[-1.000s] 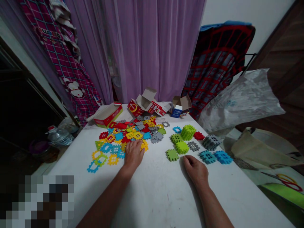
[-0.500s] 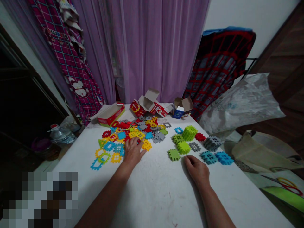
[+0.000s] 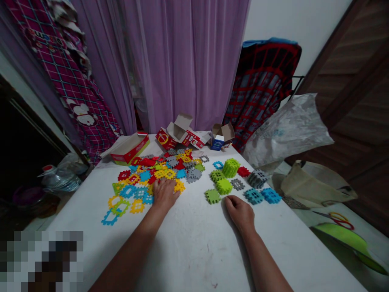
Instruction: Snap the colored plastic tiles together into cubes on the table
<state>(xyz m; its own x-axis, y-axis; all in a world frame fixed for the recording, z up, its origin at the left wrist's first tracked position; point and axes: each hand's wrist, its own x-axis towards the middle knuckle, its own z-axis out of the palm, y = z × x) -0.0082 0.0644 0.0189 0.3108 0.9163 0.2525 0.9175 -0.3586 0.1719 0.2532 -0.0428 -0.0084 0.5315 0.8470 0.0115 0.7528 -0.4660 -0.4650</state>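
Note:
My left hand (image 3: 165, 194) rests at the near edge of a pile of colourful notched plastic building pieces. Its fingers are stretched out over the pieces, with a yellow piece (image 3: 179, 187) just beside the fingertips. Blue window-shaped pieces (image 3: 140, 192) and a yellow window piece (image 3: 137, 206) lie left of that hand. On the right, my right hand (image 3: 240, 213) lies on the table, fingers curled into a loose fist with nothing visible in it. Nearest to it are a flat green piece (image 3: 212, 196), a light green stack (image 3: 224, 186) and a teal stack (image 3: 253, 196).
The white table (image 3: 194, 247) carries an open red-green box (image 3: 130, 149), torn red boxes (image 3: 166, 139) and a blue box (image 3: 217, 142) at the back. A taller green stack (image 3: 231, 168), grey stack (image 3: 257, 179) and blue stack (image 3: 271, 195) stand right. Scissors (image 3: 337, 219) lie beyond the right edge.
The view has turned a little to the right, so everything sits further left. My left hand stays on the near edge of the pile; my right fist has not visibly moved on the table.

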